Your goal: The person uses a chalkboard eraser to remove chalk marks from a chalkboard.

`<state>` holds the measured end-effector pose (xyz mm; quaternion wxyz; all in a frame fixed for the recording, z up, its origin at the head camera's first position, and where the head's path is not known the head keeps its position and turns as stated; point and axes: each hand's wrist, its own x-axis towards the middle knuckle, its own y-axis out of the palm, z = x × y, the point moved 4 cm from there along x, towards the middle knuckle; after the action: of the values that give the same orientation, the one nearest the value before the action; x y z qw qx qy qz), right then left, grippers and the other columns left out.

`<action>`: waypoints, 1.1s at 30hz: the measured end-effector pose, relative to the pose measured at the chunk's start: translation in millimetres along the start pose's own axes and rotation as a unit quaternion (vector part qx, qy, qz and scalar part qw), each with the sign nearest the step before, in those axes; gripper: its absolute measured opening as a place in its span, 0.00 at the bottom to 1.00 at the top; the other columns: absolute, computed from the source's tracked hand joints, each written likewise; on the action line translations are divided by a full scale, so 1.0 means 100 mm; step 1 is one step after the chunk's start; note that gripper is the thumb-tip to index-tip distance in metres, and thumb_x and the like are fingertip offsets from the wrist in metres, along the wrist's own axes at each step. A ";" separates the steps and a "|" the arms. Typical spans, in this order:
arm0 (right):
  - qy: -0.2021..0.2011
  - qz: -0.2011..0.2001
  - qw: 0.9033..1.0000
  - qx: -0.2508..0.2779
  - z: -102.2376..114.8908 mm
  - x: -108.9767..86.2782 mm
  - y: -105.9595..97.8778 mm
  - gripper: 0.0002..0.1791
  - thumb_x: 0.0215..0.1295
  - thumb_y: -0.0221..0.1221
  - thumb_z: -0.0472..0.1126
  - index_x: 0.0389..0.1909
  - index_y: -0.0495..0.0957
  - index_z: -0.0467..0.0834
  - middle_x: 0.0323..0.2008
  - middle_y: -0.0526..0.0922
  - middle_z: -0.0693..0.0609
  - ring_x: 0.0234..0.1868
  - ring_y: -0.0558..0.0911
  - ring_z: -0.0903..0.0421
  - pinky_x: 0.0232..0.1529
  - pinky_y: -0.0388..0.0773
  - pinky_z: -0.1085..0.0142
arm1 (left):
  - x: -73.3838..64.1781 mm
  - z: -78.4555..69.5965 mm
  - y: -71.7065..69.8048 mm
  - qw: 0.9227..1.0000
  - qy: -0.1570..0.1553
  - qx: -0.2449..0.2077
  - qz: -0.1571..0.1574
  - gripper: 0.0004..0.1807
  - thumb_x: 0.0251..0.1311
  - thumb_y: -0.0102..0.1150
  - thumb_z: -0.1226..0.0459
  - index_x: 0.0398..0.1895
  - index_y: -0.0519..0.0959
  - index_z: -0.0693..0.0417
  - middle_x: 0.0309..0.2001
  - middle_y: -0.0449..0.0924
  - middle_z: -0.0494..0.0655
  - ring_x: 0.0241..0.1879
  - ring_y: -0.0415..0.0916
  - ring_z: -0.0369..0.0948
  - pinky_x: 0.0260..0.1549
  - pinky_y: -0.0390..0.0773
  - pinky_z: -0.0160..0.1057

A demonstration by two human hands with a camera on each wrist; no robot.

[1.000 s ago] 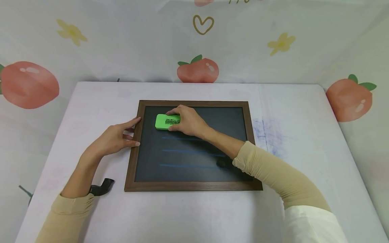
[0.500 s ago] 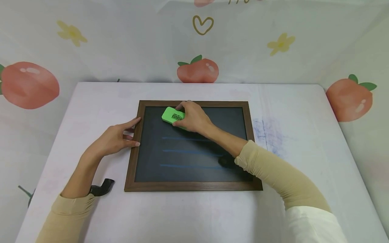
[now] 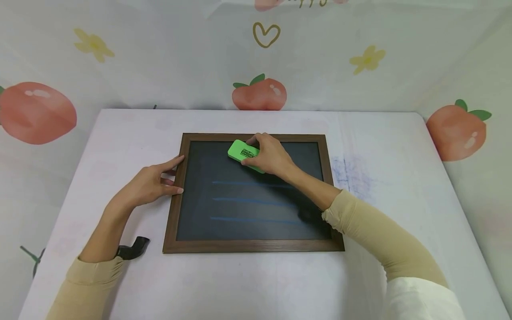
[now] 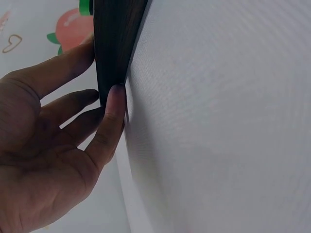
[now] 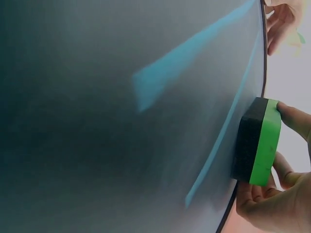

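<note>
A framed blackboard [image 3: 196, 209] lies on the white table, with several blue chalk lines [image 3: 252, 201] across it. My right hand [image 3: 274, 155] pinches a green board eraser [image 3: 241, 151] between thumb and fingers, over the upper part of the board above the lines. In the right wrist view the eraser's black felt [image 5: 249, 141] faces the board, tilted; I cannot tell if all of it touches. My left hand [image 3: 146, 184] rests its extended fingertips and thumb against the left side of the wooden frame [image 4: 114, 43].
A black curved piece [image 3: 135, 249] sits at the left wrist. Blue smudges [image 3: 354, 178] mark the tabletop to the right of the board. Behind the table hangs a white cloth [image 3: 176, 66] printed with peaches and flowers.
My right hand has carried the eraser rightward along the top of the board, and the eraser has turned to a slant. The left hand stays at the frame.
</note>
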<state>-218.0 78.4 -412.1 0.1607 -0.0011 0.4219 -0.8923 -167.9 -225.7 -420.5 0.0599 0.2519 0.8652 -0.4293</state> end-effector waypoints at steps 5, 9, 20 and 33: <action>0.003 -0.003 1.000 0.010 -0.05 -0.03 -0.02 0.31 0.53 0.74 0.51 0.57 0.77 0.44 0.49 0.79 0.50 0.45 0.75 0.54 0.48 0.74 0.60 | -0.01 -0.01 0.00 1.000 -0.003 -0.003 0.001 0.50 0.57 0.72 0.63 0.79 0.52 0.50 0.61 0.71 0.69 0.50 0.80 0.54 0.46 0.78 0.50; 0.006 -0.004 1.000 0.014 -0.08 -0.06 -0.05 0.31 0.53 0.74 0.50 0.56 0.77 0.43 0.48 0.79 0.50 0.44 0.75 0.54 0.47 0.74 0.60 | -0.01 -0.01 0.00 1.000 -0.004 -0.007 0.001 0.50 0.57 0.72 0.64 0.79 0.52 0.49 0.62 0.71 0.69 0.50 0.80 0.54 0.46 0.78 0.50; 0.025 -0.018 0.999 0.034 -0.27 -0.19 -0.19 0.32 0.53 0.74 0.49 0.57 0.76 0.42 0.46 0.79 0.48 0.44 0.76 0.51 0.45 0.75 0.58 | -0.01 -0.02 -0.01 1.000 -0.001 -0.006 -0.001 0.50 0.57 0.72 0.64 0.79 0.53 0.50 0.61 0.71 0.69 0.50 0.80 0.53 0.46 0.78 0.50; 0.036 -0.032 0.998 0.029 -0.41 -0.31 -0.26 0.32 0.54 0.74 0.50 0.57 0.75 0.42 0.48 0.78 0.47 0.44 0.76 0.50 0.44 0.76 0.56 | -0.01 -0.01 0.00 1.000 0.010 -0.003 -0.003 0.50 0.57 0.72 0.65 0.79 0.53 0.51 0.61 0.71 0.69 0.50 0.80 0.54 0.46 0.78 0.50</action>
<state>-202.0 133.9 -414.6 0.1165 0.0217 0.4008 -0.9085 -167.2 -225.7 -419.6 0.0505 0.2533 0.8679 -0.4243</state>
